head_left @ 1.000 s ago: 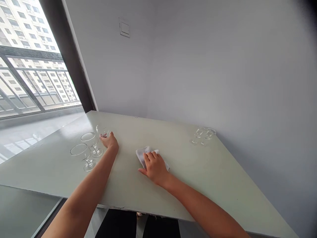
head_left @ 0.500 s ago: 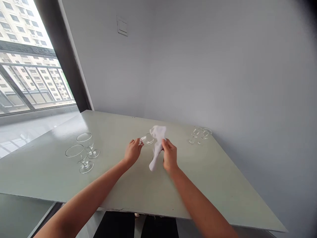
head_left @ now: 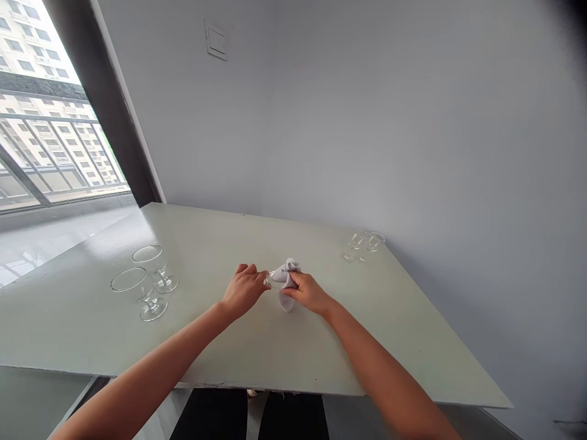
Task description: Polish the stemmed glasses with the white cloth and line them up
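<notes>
- In the right hand (head_left: 308, 293): a cloth (head_left: 287, 300), soft-looking and dull.
- In the left hand (head_left: 244, 289): a stem glass (head_left: 274, 283), clear, smooth and shiny.
- Left of the left hand: two glasses (head_left: 153, 310), see-through, with bright, shiny rims.
- Past the right hand: more shiny glasses (head_left: 357, 240), clear too.
- Under both hands: the counter (head_left: 229, 244), smooth, a bit glossy, with a rough near edge.

Cloth (head_left: 283, 275), centre of frame: plain white, greyish in shade. Glass (head_left: 269, 279) against it: clear, colourless. Stemmed glasses, left (head_left: 145, 298) and right of frame (head_left: 358, 239): likewise clear. Tabletop (head_left: 389, 336): plain pale grey-green, white glare toward left. Wall (head_left: 389, 122): uniform lilac-grey. Wall switch (head_left: 216, 41), upper left: pale grey. Upright frame (head_left: 101, 101), upper left: dark brownish grey. Building (head_left: 27, 43), far upper left: cream, rows of dark windows. Trousers (head_left: 211, 412), bottom: solid black.
</notes>
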`<state>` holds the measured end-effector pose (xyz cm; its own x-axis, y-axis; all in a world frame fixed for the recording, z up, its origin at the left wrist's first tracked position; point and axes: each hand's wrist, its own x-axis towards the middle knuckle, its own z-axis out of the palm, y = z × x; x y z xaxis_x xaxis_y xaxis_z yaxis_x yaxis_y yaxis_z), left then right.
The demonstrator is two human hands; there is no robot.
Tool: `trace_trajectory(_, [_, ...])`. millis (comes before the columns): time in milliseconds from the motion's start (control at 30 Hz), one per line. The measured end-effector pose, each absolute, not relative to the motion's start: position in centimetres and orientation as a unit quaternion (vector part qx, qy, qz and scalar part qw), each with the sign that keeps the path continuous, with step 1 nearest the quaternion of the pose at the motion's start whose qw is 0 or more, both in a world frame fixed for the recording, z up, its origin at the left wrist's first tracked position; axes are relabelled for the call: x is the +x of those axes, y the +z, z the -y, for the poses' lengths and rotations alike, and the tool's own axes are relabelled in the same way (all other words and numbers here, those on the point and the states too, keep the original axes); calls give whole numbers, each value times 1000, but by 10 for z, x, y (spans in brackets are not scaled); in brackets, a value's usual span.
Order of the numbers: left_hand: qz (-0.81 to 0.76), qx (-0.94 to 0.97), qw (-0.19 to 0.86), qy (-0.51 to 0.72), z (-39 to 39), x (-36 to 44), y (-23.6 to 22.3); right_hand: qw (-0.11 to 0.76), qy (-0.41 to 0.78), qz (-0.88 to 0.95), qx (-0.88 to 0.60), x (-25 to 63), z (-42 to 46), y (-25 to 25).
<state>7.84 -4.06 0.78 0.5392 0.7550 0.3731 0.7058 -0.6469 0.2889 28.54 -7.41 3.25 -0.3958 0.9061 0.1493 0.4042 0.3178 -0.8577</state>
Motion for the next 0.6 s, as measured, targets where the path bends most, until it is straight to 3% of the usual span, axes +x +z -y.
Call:
trace_trajectory(100, [-386,893,65,221,44,81,17,332,525,669,-409,286,81,22])
trace_trajectory(167, [-375,901,64,211,45,82,25,381,585,600,-390,284,84,17])
trace_trajectory(267, [-378,899,47,216,46,84,37,472,640,477,-373,280,89,14])
trace_trajectory(367, [-368,901,68,219,46,84,47,495,654,441,-363,279,98,21])
trace_trajectory(467, [-380,888,163,200,45,81,56,443,563,569,-404,283,109,33])
trace_trajectory(600, [-341,832,434,47,47,75,60,313,473,704,-428,292,116,41])
